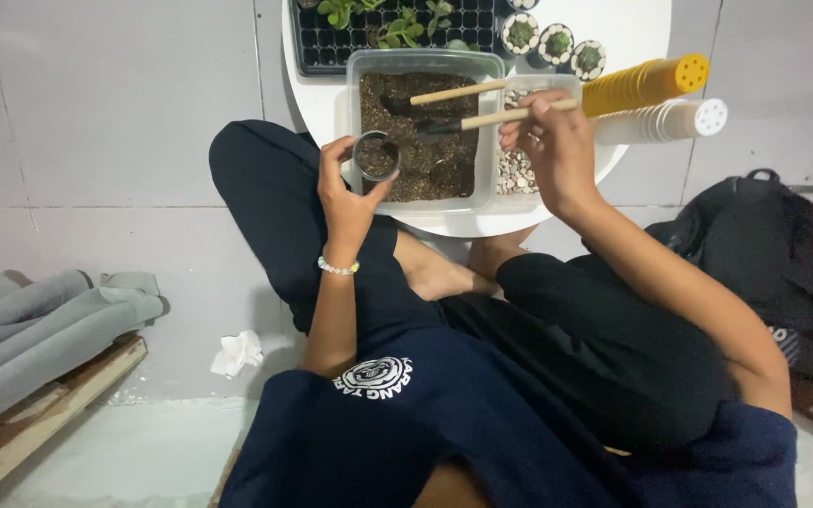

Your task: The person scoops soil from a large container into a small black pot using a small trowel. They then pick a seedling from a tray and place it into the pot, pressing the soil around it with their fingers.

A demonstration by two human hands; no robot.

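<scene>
My left hand (345,193) grips a small round pot (376,156) partly filled with soil, held at the near left edge of a clear plastic tub of dark soil (422,66). My right hand (549,141) holds a small wooden-handled shovel (482,119) whose dark blade rests on the soil in the tub. A second wooden-handled tool (454,92) lies in the soil further back. A smaller clear container of pebbles (517,174) sits under my right hand, beside the tub.
All stands on a round white table (632,28). A black seedling tray (331,42) with small plants and three potted succulents (555,42) sit at the back. Stacked yellow pots (646,83) and white pots (670,120) lie at right. A black bag (764,245) is on the floor.
</scene>
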